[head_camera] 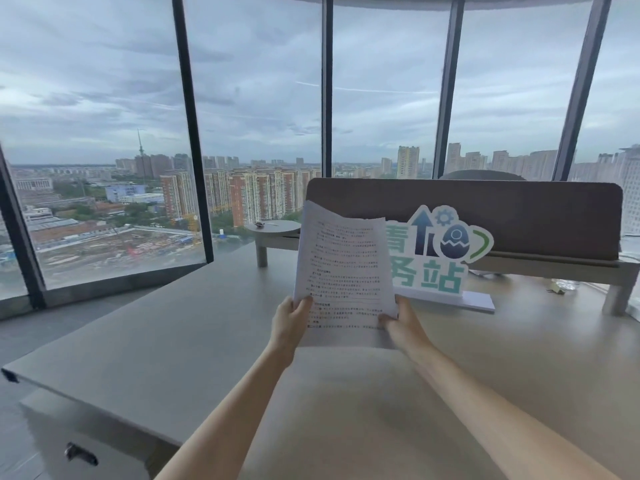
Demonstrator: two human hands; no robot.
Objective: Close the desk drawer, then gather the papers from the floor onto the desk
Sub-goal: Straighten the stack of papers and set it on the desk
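Holding printed papers (341,265) upright w/ left hand (289,322) & right hand (403,325) clamped on bottom corners; next, I'd lay them mid-desk (346,393).

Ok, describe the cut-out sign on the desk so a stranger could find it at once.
Start at the brown divider panel along the far edge of the desk. Leaning against it, just right of the papers held up in the left hand and right hand, stands the sign. It alone is white-edged with teal characters, a blue arrow, a gear and a cracked egg.
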